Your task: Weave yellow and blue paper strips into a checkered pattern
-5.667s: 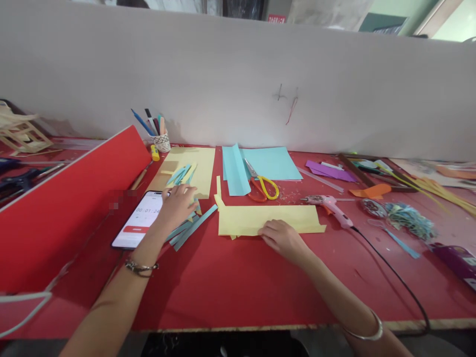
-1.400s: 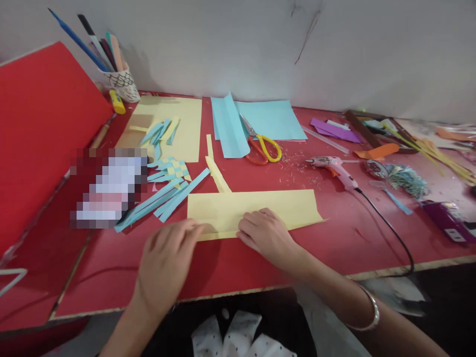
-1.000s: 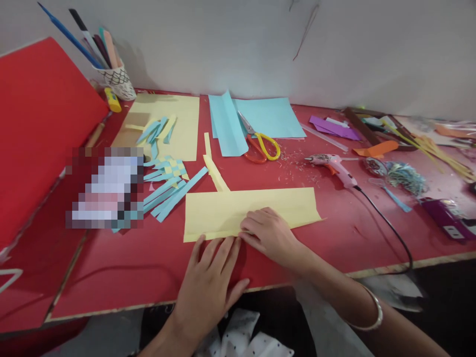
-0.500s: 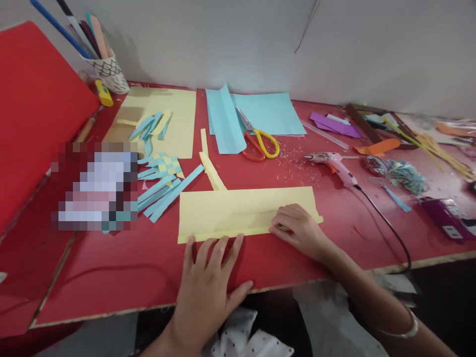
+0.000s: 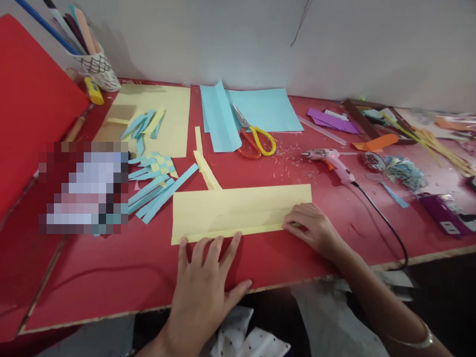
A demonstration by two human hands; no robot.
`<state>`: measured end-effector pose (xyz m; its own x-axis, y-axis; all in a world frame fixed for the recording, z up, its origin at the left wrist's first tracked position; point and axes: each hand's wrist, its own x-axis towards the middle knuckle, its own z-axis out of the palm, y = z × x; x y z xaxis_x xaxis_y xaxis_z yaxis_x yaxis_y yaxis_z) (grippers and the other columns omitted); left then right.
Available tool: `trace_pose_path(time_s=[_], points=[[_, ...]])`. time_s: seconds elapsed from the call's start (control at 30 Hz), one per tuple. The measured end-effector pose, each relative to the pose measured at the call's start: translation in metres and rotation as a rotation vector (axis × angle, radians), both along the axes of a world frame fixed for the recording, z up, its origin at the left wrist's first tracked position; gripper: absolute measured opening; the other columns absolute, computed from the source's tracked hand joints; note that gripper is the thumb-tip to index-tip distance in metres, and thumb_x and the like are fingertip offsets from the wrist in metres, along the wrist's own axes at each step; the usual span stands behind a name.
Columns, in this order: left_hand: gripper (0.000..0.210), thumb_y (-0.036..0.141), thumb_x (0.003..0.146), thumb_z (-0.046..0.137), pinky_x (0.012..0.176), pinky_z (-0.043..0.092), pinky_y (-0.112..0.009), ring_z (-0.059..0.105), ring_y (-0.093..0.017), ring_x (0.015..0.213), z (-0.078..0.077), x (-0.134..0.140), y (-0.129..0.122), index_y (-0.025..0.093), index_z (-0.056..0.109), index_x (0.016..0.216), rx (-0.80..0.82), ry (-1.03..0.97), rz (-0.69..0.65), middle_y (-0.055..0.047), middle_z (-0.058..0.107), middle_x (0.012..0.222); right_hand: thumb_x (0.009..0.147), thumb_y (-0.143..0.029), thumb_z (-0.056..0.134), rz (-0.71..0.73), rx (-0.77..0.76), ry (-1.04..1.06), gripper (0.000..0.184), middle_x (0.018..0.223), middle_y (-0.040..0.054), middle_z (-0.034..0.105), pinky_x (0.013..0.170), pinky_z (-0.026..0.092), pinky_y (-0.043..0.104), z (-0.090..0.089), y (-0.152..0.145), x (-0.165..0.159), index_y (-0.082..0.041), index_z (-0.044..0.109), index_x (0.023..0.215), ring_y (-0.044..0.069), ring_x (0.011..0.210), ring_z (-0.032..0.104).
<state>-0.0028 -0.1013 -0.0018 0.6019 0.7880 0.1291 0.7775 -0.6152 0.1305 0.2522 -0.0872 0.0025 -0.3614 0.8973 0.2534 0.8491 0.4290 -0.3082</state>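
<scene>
A sheet of pale yellow paper (image 5: 230,208) lies across the red table before me, with a narrow fold running along its near edge. My left hand (image 5: 206,277) is spread flat, its fingertips resting on the folded edge at the left and middle, its thumb out to the side on the table. At the sheet's right end, my right hand (image 5: 312,225) has its fingers curled closed on the folded edge. Behind the sheet lies a creased yellow strip (image 5: 208,171). To its left are woven blue and yellow strips (image 5: 156,166) and several loose blue strips (image 5: 163,196).
Scissors (image 5: 256,141) rest partly on blue paper (image 5: 260,109). A pink glue gun (image 5: 330,161) with a black cord lies right of them. A pen cup (image 5: 100,69) stands back left, near a blurred-out phone (image 5: 87,188). A purple object (image 5: 446,213) sits at the right.
My right hand has slid rightward along the folded edge to the paper's right end. My left hand stays on the fold with fingers spread. The view has shifted slightly.
</scene>
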Motion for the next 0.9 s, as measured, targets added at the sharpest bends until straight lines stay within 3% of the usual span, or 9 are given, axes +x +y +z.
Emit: trace_pose_path(time_s=[0.27,0.5,0.73,0.9], points=[[0.06,0.043,0.072,0.058,0.085,0.032,-0.061,0.044,-0.029,0.088,0.003,0.003,0.002,0.019,0.048,0.126,0.002,0.025,0.004,-0.01,0.052,0.088,0.085,-0.031,0.046,-0.054,-0.014,0.064,0.027,0.058,0.002,0.054,0.056,0.038,0.026,-0.001,-0.004,0.017,-0.019,0.051,0.061,0.013,0.055,0.048],[0.062,0.045,0.073,0.058,0.082,0.034,-0.062,0.045,-0.03,0.087,0.002,0.001,0.003,0.018,0.046,0.127,0.018,0.022,-0.034,-0.011,0.052,0.088,0.081,-0.021,0.048,-0.105,-0.011,0.078,0.023,0.058,0.0011,0.05,0.054,0.038,0.025,-0.001,-0.007,0.02,-0.019,0.048,0.059,0.013,0.056,0.047],[0.058,0.044,0.075,0.054,0.09,0.028,-0.061,0.047,-0.029,0.09,0.002,0.002,0.001,0.019,0.046,0.127,-0.005,-0.001,0.008,-0.01,0.054,0.091,0.078,-0.019,0.048,-0.194,-0.009,0.103,0.019,0.067,0.0026,0.05,0.06,0.039,0.029,-0.001,-0.012,0.022,-0.02,0.046,0.059,0.014,0.062,0.049],[0.054,0.047,0.084,0.038,0.101,0.023,-0.049,0.047,-0.027,0.102,-0.005,0.007,0.002,0.01,0.051,0.121,0.085,-0.11,-0.063,-0.013,0.057,0.104,0.078,-0.018,0.048,-0.216,-0.029,0.126,0.02,0.072,0.0029,0.048,0.064,0.039,0.03,-0.001,-0.014,0.024,-0.02,0.042,0.059,0.015,0.066,0.048]])
